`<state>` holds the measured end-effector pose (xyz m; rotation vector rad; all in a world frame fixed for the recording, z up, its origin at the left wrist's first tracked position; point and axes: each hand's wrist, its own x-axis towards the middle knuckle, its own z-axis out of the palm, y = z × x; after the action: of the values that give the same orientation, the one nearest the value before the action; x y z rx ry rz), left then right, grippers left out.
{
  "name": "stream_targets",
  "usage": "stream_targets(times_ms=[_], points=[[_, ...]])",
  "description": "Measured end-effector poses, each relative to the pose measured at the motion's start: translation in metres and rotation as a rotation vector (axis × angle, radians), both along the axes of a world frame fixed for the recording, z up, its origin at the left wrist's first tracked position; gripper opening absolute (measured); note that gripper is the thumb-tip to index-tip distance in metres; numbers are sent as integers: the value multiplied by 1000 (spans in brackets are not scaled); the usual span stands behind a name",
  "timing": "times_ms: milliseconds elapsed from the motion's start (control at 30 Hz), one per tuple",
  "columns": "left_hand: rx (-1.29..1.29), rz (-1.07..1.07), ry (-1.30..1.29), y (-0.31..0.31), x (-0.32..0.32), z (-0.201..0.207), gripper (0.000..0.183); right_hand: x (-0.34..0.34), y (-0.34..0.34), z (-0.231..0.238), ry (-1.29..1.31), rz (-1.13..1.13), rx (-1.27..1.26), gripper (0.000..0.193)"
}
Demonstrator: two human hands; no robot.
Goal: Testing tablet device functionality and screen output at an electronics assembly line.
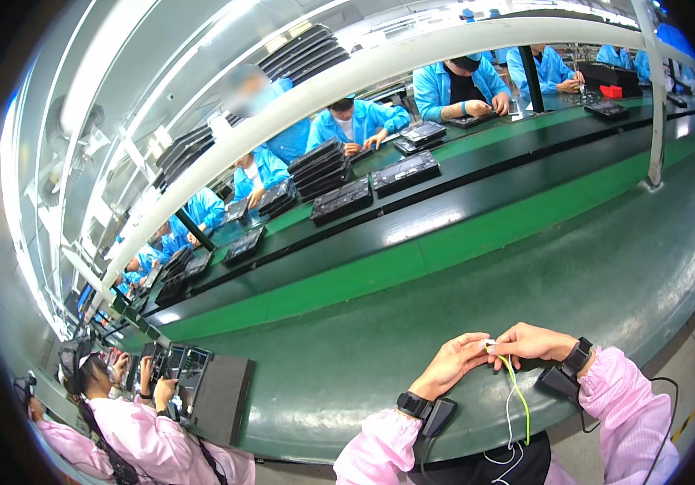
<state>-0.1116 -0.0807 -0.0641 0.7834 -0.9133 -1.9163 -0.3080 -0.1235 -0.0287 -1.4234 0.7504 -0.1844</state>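
Observation:
Over the near part of the green worktable point(323, 380), my two hands meet at their fingertips. My left hand point(452, 360) is closed in a pinch on a small white end piece, from which a thin cable hangs. Pinching the same spot from the other side is my right hand point(532, 343). The yellow-green cable point(524, 404) drops past the table edge toward my lap, with a thin white wire point(509, 420) looping beside it. Fingers partly cover the end piece, so its exact shape cannot be made out. Both wrists carry black straps with dark boxes.
A dark grey box point(222, 396) stands on the table at left, beside a person in pink point(145, 432) handling dark devices. Beyond runs a conveyor line point(444, 226) with black trays point(406, 173) and several people in blue. A white post point(656, 121) rises at right.

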Motion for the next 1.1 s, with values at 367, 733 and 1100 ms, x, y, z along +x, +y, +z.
stream_targets(times_ms=[367, 733, 1100], points=[[-4, -7, 14, 1, 0, 1, 29, 0, -1, -1, 15, 10, 0, 33], [3, 6, -6, 2, 0, 0, 29, 2, 2, 2, 44, 2, 3, 32], [12, 7, 6, 1, -1, 0, 29, 1, 1, 0, 5, 6, 7, 33]])
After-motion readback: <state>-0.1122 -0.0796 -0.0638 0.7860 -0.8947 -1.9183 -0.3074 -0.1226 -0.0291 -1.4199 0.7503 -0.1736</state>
